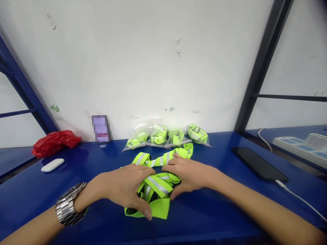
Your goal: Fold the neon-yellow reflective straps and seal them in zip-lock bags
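Note:
A neon-yellow reflective strap (157, 185) with silver bands lies in a loose, folded heap on the blue table, and part of it trails off behind. From the left, my left hand (125, 185) rests over the heap, its thumb on the near side and its fingers partly hidden behind the folds. On the other side, my right hand (190, 173) presses in, thumb low against the heap and fingertips on the strap's far stretch. Both hands cup the heap between them. A metal watch (71, 204) is on my left wrist.
Along the wall sit several clear plastic bags (176, 136) with rolled yellow straps. A phone (100, 128) leans upright at the left, near a red plastic bag (56, 142) and a white case (52, 165). At the right lie a cabled black phone (259, 163) and a power strip (301, 148).

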The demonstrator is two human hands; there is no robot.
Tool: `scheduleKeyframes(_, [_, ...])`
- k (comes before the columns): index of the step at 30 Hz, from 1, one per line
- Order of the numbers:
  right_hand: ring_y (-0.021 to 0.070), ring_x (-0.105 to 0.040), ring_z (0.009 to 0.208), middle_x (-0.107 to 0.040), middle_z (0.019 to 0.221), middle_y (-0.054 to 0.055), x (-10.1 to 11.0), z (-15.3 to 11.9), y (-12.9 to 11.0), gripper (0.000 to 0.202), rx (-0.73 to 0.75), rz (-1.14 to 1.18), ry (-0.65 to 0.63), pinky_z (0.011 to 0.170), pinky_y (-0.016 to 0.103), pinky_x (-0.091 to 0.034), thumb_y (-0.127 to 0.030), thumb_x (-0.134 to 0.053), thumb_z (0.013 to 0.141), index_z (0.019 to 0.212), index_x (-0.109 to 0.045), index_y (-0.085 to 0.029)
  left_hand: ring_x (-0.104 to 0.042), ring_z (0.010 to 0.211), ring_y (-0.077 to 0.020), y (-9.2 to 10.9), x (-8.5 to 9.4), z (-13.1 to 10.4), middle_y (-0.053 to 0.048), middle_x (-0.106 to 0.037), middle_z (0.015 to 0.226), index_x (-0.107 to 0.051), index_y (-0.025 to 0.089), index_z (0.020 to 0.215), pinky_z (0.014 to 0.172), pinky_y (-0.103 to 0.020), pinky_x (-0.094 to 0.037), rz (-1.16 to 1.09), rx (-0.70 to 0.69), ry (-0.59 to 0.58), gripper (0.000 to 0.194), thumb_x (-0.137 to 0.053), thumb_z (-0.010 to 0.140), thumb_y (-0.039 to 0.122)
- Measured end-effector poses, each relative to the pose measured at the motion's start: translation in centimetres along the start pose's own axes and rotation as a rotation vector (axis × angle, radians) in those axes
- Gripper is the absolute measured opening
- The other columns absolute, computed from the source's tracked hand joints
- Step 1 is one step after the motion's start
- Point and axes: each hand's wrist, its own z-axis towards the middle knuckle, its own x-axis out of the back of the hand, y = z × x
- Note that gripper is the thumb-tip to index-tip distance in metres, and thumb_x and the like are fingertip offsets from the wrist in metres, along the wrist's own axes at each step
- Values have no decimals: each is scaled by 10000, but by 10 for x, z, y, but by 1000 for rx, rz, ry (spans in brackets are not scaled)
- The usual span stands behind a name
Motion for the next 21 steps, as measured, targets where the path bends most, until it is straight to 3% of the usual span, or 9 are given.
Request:
scheduleKeyframes(3, [192, -545, 670, -605, 682, 37, 6, -1, 5, 322, -87, 64, -9, 676, 314, -430, -494, -674, 773, 821, -666, -176, -555, 593, -194, 1, 6, -7, -23, -623, 694, -672, 221, 905, 508, -270, -352, 2, 89, -63, 376, -728, 639, 481])
scheduleKeyframes(6, [141, -531, 549, -592, 652, 2, 26, -2, 8, 316, -227, 367, 114, 499, 239, -381, -492, -667, 776, 842, -634, -185, -530, 542, -163, -9, 20, -8, -15, -604, 654, -688, 215, 821, 487, -256, -353, -126, 169, 32, 206, -648, 730, 396])
scheduleKeyframes(10, [109, -503, 436, -522, 635, -24, 46, -2, 10, 367, -463, 733, 354, 361, 203, -313, -533, -673, 746, 886, -588, -205, -621, 677, -207, -29, 36, -7, -51, -684, 774, -721, 213, 818, 538, -248, -453, -529, 342, 313, 257, -716, 676, 427])
scheduleKeyframes(12, [89, -474, 399, -512, 683, -15, 47, 0, 14, 390, -538, 791, 427, 324, 202, -266, -562, -661, 742, 881, -591, -205, -640, 650, -238, -34, 38, -4, -91, -695, 736, -722, 180, 853, 523, -286, -486, -809, 432, 280, 371, -672, 703, 516])
scheduleKeyframes(14, [94, -480, 413, -529, 727, 5, 43, 2, 21, 397, -594, 743, 466, 336, 217, -291, -569, -640, 755, 899, -594, -202, -625, 542, -247, -33, 37, 0, -112, -673, 633, -706, 143, 892, 469, -329, -491, -1076, 472, 152, 495, -569, 757, 599])
scheduleKeyframes(16, [137, -533, 505, -565, 758, 33, 37, 5, 28, 377, -630, 558, 558, 411, 249, -376, -538, -614, 785, 946, -579, -199, -605, 474, -237, -26, 34, 6, -108, -660, 595, -684, 135, 904, 438, -349, -498, -1248, 479, 129, 475, -528, 796, 570])
scheduleKeyframes(18, [195, -578, 671, -609, 843, 79, 31, 7, 28, 325, -585, 240, 767, 540, 297, -440, -461, -601, 810, 982, -564, -187, -610, 468, -223, -15, 32, 14, -97, -672, 623, -665, 136, 886, 457, -356, -528, -1317, 491, 244, 336, -543, 821, 441])
scheduleKeyframes(21, [190, -562, 726, -627, 810, 83, 25, 8, 10, 173, -268, -116, 1014, 631, 308, -432, -336, -554, 848, 835, -584, -167, -667, 561, -237, 5, 30, 25, -107, -692, 694, -650, 107, 916, 527, -349, -567, -1340, 456, 416, 268, -498, 861, 322])
